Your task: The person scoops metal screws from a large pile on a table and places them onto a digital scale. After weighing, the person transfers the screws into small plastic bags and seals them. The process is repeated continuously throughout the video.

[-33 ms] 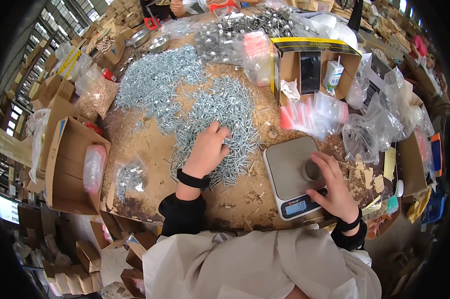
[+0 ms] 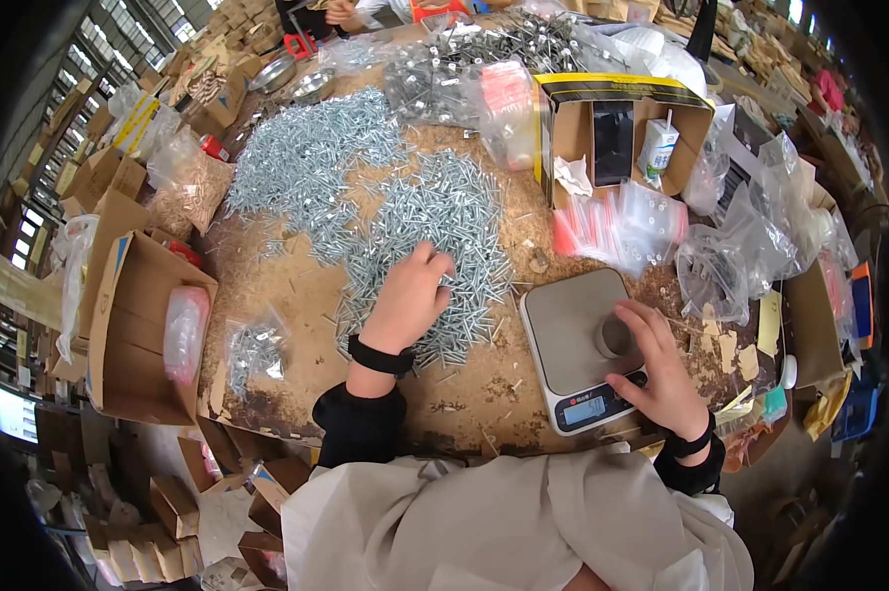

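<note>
My left hand (image 2: 412,298) is over the nearer pile of silvery screws (image 2: 454,202), its fingers curled down among them. Whatever lies between the fingertips is hidden. On a digital scale (image 2: 567,340) stands a small grey round cup (image 2: 614,338). My right hand (image 2: 661,369) reaches round the cup's right side with fingers apart. Its fingertips are by the rim, while the thumb lies lower, near the scale's display, apart from the cup. A larger screw heap (image 2: 311,163) spreads farther back to the left.
A clear bag of metal parts (image 2: 257,350) lies left. Behind the scale are small red-edged plastic bags (image 2: 617,227) and a cardboard box (image 2: 681,128) holding a phone and a drink carton. An open carton (image 2: 134,345) borders the left edge; loose plastic bags (image 2: 750,246) crowd the right.
Across the table, another person's hand has shifted slightly to the left. My own hands and the cup look unmoved.
</note>
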Demonstrator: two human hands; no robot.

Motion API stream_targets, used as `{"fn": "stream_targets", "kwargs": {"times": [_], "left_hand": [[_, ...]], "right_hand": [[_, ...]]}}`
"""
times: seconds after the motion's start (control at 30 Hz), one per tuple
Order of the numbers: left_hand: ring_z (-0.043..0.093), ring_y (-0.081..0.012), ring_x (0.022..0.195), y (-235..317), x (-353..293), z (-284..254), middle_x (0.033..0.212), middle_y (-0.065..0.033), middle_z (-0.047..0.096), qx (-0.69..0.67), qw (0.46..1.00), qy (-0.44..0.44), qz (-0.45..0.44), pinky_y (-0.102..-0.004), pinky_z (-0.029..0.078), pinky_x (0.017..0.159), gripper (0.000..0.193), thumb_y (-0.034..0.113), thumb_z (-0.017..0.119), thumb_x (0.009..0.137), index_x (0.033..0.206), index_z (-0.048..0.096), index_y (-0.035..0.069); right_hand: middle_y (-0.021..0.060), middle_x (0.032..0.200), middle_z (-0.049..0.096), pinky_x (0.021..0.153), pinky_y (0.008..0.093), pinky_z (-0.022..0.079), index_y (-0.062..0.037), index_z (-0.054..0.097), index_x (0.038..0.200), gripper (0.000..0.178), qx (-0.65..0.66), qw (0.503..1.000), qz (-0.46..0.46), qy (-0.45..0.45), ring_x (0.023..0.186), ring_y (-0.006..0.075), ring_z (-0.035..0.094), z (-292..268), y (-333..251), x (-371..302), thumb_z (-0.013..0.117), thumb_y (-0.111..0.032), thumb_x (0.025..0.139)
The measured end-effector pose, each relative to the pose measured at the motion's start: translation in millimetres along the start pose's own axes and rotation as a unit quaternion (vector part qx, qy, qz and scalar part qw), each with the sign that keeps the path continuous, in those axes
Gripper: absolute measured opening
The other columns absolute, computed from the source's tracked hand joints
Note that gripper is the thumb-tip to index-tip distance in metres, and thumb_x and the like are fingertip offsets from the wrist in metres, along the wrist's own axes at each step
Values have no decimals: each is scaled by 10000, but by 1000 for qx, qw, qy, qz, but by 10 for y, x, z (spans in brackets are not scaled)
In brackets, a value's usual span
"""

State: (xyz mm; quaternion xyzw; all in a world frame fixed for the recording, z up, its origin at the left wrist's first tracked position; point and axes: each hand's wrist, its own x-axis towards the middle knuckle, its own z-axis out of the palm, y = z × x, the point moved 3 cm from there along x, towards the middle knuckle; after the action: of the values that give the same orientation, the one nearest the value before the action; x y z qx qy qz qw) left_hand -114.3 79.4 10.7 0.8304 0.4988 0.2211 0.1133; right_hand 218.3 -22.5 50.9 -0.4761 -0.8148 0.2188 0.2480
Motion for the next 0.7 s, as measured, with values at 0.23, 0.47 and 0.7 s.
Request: {"fn": "stream_targets", "kwargs": {"times": [0.23,0.47,0.7], "left_hand": [[610,-366,843,35,-63,-17,985,-145,543,9,999,31,-39,-440,493,740,183,12,673,841,1000,587,41],[634,-377,839,-53,-57,-34,955,-157,619,-10,994,81,-78,-441,498,713,116,22,673,870,973,620,20],[615,-336,747,-127,-65,-148,896,-149,609,-117,987,100,-49,-398,483,676,92,6,672,869,950,630,3]], "right_hand": [[186,1462,430,1197,553,227,-60,399,1466,808,-16,1000,8,-16,1372,403,398,3,-25,60,779,-140,757],[187,1454,444,1195,556,235,-60,382,1472,839,-50,997,10,-51,1372,406,401,30,32,112,794,-143,746],[183,1299,546,1144,516,315,-48,440,1422,778,-67,997,6,-47,1277,403,471,13,102,176,792,-123,732]]}}
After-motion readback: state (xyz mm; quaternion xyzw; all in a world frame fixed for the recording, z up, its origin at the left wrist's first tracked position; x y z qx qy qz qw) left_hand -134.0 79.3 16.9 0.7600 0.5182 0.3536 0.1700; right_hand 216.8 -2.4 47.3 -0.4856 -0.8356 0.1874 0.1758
